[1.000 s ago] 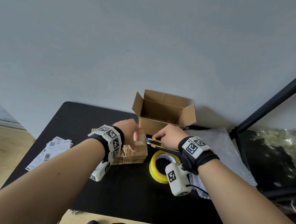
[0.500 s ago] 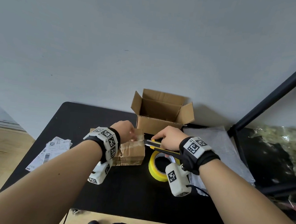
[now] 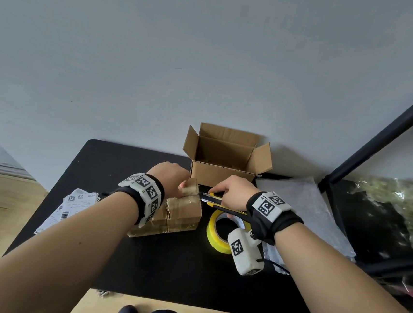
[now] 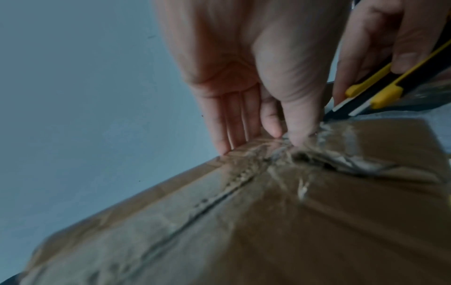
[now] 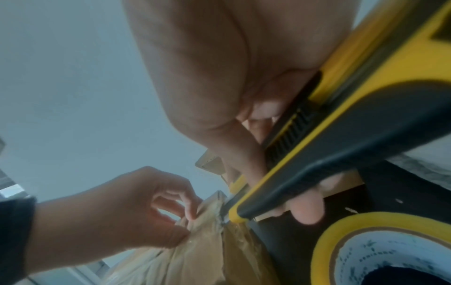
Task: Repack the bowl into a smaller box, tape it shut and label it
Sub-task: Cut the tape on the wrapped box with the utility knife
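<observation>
Fingers (image 4: 270,123) of the left hand (image 3: 170,178) are pinched on a lifted, tape-covered flap at the far end of the taped cardboard box (image 3: 179,213), which lies on the black table (image 3: 114,162) just in front of the person. Fingers of the right hand (image 3: 232,190) are curled round a yellow-and-black utility knife (image 3: 217,200), whose tip is held against the tape at the corner just beside the raised flap. The bowl is not seen; it is judged to be inside this sealed box, so the step in hand is taken to be the cutting open of the old package. An open cardboard box (image 3: 225,155), flaps spread, stands behind it against the wall, touching or nearly touching it. A roll of yellow tape (image 3: 212,230) lies under the right wrist, a stack of shipping labels (image 3: 69,206) rests at the left edge of the table, and a sheet of white foam wrap (image 3: 309,204) is spread at the right. For the next move, the blade would have to be drawn along the taped seam with the flap kept taut and the left fingers kept out of its path, shallowly enough that the contents are not scored.
</observation>
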Tool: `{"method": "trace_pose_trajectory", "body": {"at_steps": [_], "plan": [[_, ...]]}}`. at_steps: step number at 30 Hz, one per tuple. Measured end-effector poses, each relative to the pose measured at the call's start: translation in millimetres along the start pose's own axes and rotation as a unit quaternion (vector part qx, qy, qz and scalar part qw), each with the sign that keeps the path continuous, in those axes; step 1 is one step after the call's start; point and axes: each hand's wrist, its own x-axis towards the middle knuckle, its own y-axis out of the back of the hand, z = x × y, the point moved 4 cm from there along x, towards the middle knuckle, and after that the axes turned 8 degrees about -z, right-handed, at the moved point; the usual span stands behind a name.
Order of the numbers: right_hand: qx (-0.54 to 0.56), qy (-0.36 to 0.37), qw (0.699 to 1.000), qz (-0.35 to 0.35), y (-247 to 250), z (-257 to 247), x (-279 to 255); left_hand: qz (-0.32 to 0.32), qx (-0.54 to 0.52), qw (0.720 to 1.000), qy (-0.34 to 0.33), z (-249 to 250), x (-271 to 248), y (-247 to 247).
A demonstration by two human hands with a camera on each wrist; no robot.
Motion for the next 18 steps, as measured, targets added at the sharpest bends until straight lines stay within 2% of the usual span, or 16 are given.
{"method": "trace_pose_trajectory", "body": {"at_steps": [3,8,13,18], "plan": [[0.012,0.007,1.0,-0.017,4,2,1,-0.003,-0.05,0.999,0.002,-4,0,-1],[0.022,0.003,1.0,0.019,5,1,12,-0.051,-0.215,0.975,0.015,-8,5,1],[0.043,0.003,0.999,0.024,6,2,12,-0.108,-0.223,0.969,0.024,-1,6,-4],[0.031,0.016,0.999,0.014,9,3,4,-0.112,-0.25,0.961,0.03,-1,9,-6]]}}
